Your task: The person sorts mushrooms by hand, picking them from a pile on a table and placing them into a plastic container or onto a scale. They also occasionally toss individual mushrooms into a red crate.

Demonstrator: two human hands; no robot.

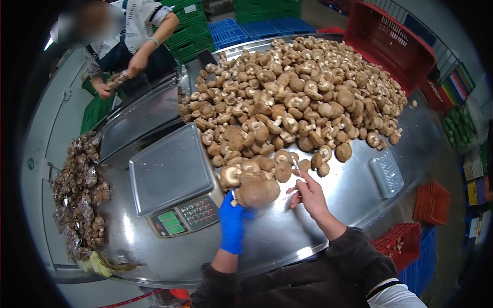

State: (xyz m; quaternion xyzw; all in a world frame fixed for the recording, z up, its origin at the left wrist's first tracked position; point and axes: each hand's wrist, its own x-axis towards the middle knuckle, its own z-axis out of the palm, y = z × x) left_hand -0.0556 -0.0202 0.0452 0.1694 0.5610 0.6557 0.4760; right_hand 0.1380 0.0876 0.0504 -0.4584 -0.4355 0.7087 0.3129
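Fingers (pixel 240 206) of my gloved left hand (pixel 232 222) curl round a clump of mushrooms (pixel 257 191) at the near edge of the pile (pixel 298 92) beside the scale (pixel 172 174), where I judge a slackened grip could drop a cap, while my right hand (pixel 308 195) reaches forward, index stretched, pinching something or nothing, I cannot tell.

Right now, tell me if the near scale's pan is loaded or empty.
Empty: the pan shows bare metal; the mushrooms lie heaped beside it.
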